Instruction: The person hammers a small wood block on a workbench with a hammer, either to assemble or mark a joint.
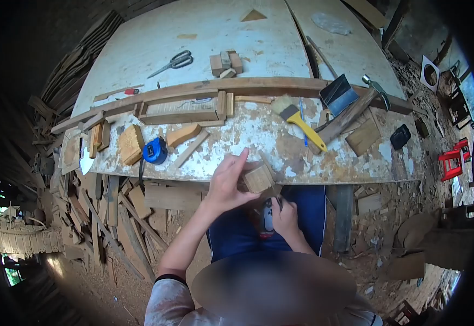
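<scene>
At the near edge of the bench, my left hand (228,182) is around the left side of a small wooden block (260,180). Its thumb lies along the block's lower edge and the fingers point upward on the left. Just below, over my lap, my right hand (286,218) is closed around a grey and black hand tool (268,218) with a bit of red at its lower end. The tool's exact kind and working end are hard to make out. Part of the block's far side is hidden.
On the bench (237,127) lie a blue tape measure (155,150), a yellow-handled paintbrush (303,127), a hammer (376,91), scissors (175,62) and several wood pieces. A long wooden rail (280,84) crosses it. Offcuts (123,228) litter the floor at left.
</scene>
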`<state>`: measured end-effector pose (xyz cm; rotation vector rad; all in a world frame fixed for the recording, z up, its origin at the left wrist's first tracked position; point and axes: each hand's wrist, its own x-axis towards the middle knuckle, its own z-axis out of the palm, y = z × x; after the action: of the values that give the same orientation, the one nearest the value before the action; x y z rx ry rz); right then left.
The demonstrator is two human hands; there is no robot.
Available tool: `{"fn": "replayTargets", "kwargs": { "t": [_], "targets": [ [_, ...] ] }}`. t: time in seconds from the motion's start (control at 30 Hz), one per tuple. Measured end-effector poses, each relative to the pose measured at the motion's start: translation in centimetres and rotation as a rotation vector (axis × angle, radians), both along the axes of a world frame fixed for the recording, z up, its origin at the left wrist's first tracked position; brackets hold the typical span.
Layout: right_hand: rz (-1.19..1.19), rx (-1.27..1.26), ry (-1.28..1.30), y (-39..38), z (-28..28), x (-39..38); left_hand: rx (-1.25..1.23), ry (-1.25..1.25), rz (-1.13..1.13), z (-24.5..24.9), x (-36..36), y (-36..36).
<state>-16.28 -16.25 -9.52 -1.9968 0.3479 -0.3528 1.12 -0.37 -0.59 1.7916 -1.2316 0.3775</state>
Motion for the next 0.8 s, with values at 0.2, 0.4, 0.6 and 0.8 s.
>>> {"fn": "replayTargets", "kwargs": {
  "t": [0.2,0.4,0.6,0.8],
  "targets": [
    [0.02,-0.041,-0.052,0.5,2.5,0.0,0.053,-0.064,0.001,-0.5,-0.5,0.4],
    [0.017,-0.043,-0.032,0.0,-3.8,-1.0,-0.015,-0.045,-0.017,-1.1,0.2,0.2],
    [0.043,-0.012,-0.044,-0.1,-2.6,-0.2,-0.018,-0.056,0.012,-0.6,0.1,0.0],
    [0.083,0.079,0.058,-0.3,4.4,1.2,-0.046,-0.067,0.025,-0.7,-0.1,-0.2]
  ]
}}
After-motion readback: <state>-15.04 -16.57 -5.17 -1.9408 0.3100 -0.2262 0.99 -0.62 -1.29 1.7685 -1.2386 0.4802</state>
